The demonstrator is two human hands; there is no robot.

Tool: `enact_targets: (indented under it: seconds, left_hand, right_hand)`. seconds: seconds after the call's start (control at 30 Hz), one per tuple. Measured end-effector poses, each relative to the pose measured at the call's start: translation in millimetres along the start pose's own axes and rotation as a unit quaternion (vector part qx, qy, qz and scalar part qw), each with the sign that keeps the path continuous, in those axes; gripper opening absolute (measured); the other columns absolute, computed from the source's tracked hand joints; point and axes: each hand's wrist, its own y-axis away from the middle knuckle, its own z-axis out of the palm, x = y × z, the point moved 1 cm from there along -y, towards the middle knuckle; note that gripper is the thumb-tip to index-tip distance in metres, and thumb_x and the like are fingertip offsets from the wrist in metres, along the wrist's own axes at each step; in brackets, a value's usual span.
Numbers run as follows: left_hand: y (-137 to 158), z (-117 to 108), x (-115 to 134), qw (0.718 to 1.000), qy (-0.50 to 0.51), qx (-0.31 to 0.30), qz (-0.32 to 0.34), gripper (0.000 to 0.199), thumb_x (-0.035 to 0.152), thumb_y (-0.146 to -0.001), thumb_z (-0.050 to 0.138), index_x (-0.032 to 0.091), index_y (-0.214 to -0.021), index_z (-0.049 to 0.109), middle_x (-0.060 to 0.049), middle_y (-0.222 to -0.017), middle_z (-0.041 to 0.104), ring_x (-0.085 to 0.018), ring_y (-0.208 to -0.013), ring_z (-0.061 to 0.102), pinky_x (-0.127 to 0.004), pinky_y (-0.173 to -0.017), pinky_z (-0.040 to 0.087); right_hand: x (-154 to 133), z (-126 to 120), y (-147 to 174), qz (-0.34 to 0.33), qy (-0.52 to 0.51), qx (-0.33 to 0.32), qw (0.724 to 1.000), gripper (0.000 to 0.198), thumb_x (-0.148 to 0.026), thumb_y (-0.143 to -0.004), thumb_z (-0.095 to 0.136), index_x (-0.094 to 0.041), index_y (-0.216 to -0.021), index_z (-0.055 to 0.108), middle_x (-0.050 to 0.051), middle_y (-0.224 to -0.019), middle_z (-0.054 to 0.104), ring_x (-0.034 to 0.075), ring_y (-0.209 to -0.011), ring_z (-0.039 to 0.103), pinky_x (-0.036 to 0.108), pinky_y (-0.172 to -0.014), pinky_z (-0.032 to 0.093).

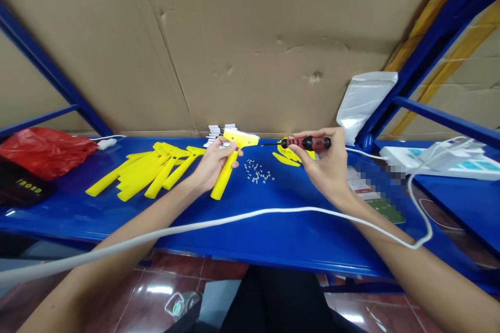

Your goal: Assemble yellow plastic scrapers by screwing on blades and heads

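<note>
My left hand (216,160) is closed around a yellow scraper (227,170), its wide head up and its handle slanting down. In my right hand (328,161) is a red-and-black screwdriver (307,143), its shaft pointing left toward the scraper head with a gap between them. Small screws and nuts (258,171) lie scattered on the blue table (250,234) between my hands. Left of my left hand is a pile of yellow scraper handles (144,169). Flat yellow pieces (286,158) lie beside my right hand, which partly hides them. White strips (219,134) are stacked behind the scraper.
A white cable (250,214) runs across the view in front of my forearms. At right lie a white power strip (449,162) and a printed card (367,187). A red plastic bag (47,153) and a black cap (25,184) sit at left. Cardboard (250,52) stands behind.
</note>
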Motion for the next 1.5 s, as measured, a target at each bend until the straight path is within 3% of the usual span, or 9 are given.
enact_targets:
  seconds: [0.17, 0.3, 0.6, 0.87, 1.0, 1.13, 1.5]
  left_hand:
    - [0, -1, -2, 1.0, 0.003, -0.024, -0.008, 0.037, 0.022, -0.092, 0.094, 0.022, -0.112, 0.062, -0.005, -0.116, 0.072, -0.015, -0.089, 0.072, -0.021, -0.058, 0.051]
    - [2, 1, -2, 0.999, 0.0, -0.048, -0.025, 0.036, 0.022, -0.093, 0.093, 0.022, -0.109, 0.061, -0.005, -0.109, 0.071, -0.016, -0.088, 0.072, -0.019, -0.057, 0.051]
    - [4, 2, -7, 0.996, 0.002, -0.058, -0.06, 0.034, 0.019, -0.093, 0.092, 0.021, -0.102, 0.059, -0.005, -0.104, 0.069, -0.016, -0.084, 0.072, -0.02, -0.055, 0.051]
    - [6, 2, -11, 0.985, -0.015, -0.107, -0.138, 0.027, 0.022, -0.097, 0.091, 0.018, -0.11, 0.068, -0.01, -0.105, 0.073, -0.018, -0.087, 0.073, -0.021, -0.058, 0.054]
    - [7, 3, -12, 0.984, -0.015, -0.11, -0.136, 0.03, 0.022, -0.095, 0.093, 0.017, -0.112, 0.068, -0.01, -0.103, 0.074, -0.017, -0.086, 0.073, -0.021, -0.058, 0.054]
    - [6, 1, -13, 0.985, -0.018, -0.106, -0.132, 0.028, 0.021, -0.098, 0.09, 0.017, -0.113, 0.067, -0.009, -0.103, 0.074, -0.017, -0.087, 0.073, -0.021, -0.058, 0.055]
    - [4, 0, -18, 0.985, -0.023, -0.086, -0.145, 0.029, 0.021, -0.095, 0.091, 0.017, -0.106, 0.064, -0.01, -0.105, 0.073, -0.018, -0.088, 0.074, -0.021, -0.058, 0.053]
  right_hand:
    - [-15, -1, -7, -0.064, -0.071, 0.076, 0.993, 0.049, -0.046, -0.096, 0.094, -0.032, -0.114, 0.051, 0.006, -0.114, 0.084, 0.031, -0.106, 0.086, 0.058, -0.102, 0.069]
    - [-24, -2, -12, -0.109, -0.082, 0.119, 0.983, 0.052, -0.038, -0.089, 0.101, -0.032, -0.112, 0.054, 0.004, -0.109, 0.084, 0.032, -0.104, 0.086, 0.057, -0.099, 0.07]
    - [-26, -2, -10, -0.122, -0.084, 0.113, 0.982, 0.052, -0.036, -0.091, 0.1, -0.033, -0.115, 0.054, 0.002, -0.111, 0.081, 0.029, -0.107, 0.085, 0.056, -0.102, 0.069]
    - [-30, -1, -12, -0.183, -0.081, 0.125, 0.972, 0.054, -0.038, -0.089, 0.102, -0.032, -0.118, 0.057, 0.004, -0.108, 0.085, 0.03, -0.099, 0.086, 0.057, -0.093, 0.073]
    - [-26, -2, -12, -0.22, -0.099, 0.111, 0.964, 0.059, -0.032, -0.084, 0.105, -0.03, -0.12, 0.058, 0.003, -0.107, 0.086, 0.028, -0.097, 0.087, 0.051, -0.089, 0.074]
    - [-22, -2, -9, -0.201, -0.11, 0.073, 0.971, 0.056, -0.026, -0.089, 0.1, -0.031, -0.123, 0.056, 0.004, -0.112, 0.086, 0.03, -0.099, 0.088, 0.053, -0.09, 0.074]
    - [-28, 5, 3, -0.202, -0.099, -0.017, 0.974, 0.061, -0.011, -0.086, 0.098, -0.032, -0.127, 0.06, 0.004, -0.114, 0.086, 0.028, -0.104, 0.087, 0.044, -0.088, 0.074]
